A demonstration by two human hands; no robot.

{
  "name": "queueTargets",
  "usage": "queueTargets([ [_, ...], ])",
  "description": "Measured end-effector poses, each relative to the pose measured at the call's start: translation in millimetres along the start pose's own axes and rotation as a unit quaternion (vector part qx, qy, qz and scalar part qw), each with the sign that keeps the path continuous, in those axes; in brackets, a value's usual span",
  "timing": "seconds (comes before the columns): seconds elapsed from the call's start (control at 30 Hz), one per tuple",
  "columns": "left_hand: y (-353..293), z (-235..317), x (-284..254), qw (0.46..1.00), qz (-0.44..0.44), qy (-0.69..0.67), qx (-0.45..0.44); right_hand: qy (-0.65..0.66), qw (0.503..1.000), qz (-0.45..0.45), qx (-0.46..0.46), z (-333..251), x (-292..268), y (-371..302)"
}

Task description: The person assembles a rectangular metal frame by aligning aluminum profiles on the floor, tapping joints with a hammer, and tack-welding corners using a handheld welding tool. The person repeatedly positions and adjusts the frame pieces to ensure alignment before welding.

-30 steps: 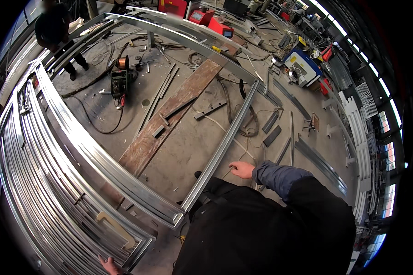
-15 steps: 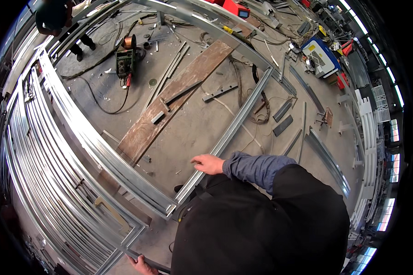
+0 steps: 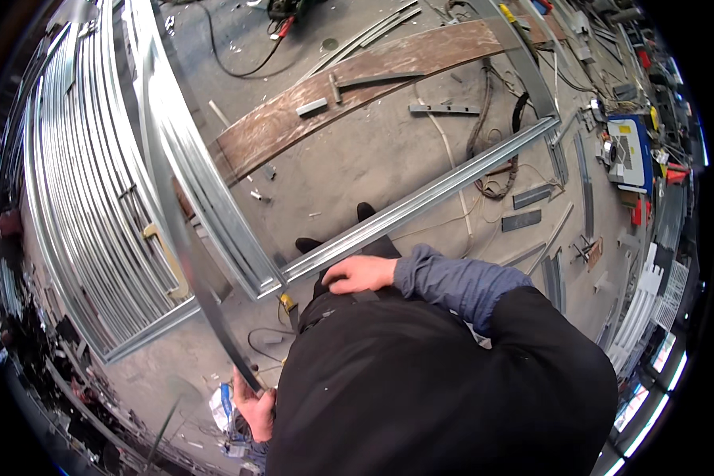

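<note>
Beside the metal frame, we note the left hand clasping a long bar near its end, seemingly to steady it, the right hand slack and unclenched.

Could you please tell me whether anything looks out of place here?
Mildly: several metal pieces lie loose on the floor near a looped dark cable, pointing different ways, which looks untidy against the neatly parallel bars on the left.

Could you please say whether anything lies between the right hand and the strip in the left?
In this view, the metal frame corner lies between the right hand and the strip; relative heights are unclear.
</note>
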State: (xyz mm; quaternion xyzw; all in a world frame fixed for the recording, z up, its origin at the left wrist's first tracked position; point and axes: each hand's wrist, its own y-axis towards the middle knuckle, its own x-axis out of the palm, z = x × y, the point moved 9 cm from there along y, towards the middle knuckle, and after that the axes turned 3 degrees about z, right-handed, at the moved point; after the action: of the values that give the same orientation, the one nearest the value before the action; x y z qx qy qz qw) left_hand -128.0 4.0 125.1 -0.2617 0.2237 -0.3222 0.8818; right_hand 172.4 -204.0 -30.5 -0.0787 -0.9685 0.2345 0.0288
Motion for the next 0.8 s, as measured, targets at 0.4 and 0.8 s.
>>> queueTargets([
  [0.4,29,55,126,0.924,-0.255,0.248,0.138,0.573,0.780,0.129,-0.218,-56,-107,-42],
  [0.8,59,80,185,0.801,-0.238,0.475,0.275,0.646,0.699,0.299,-0.069,31,-122,-87],
])
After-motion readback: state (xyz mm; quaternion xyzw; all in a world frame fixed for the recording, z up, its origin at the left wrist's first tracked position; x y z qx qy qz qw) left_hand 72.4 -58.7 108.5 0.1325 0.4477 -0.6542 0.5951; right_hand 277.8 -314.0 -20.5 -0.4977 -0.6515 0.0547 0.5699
